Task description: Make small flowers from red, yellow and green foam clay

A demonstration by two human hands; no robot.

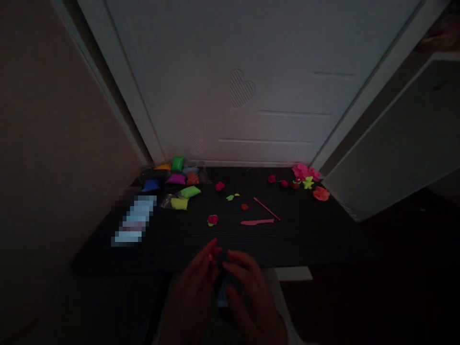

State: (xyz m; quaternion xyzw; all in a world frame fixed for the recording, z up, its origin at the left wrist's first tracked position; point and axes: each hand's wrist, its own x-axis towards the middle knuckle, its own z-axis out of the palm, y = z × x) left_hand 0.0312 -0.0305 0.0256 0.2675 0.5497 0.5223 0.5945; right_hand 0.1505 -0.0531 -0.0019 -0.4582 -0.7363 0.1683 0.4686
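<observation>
Just over the table's front edge, my left hand [196,282] has its fingers closed on a small red piece of clay [211,258], mostly hidden by the fingertips. Facing it is my right hand [247,282], its fingers apart and curved, with nothing visible in them. Ahead of my hands lies a red clay shape with a green edge [212,220]. To the right are a pink plastic knife [257,222] and a thin pink stick tool [266,209]. A small orange-red clay lump [245,207] and a light green clay piece [230,198] rest nearby.
Bags of coloured clay [177,179] crowd the dark table's [172,249] back left, with a blurred pale rectangle [136,220] in front. Small clay figures, including a yellow bear [308,182], and pink flowers [302,170] stand back right. A white door [223,115] rises behind.
</observation>
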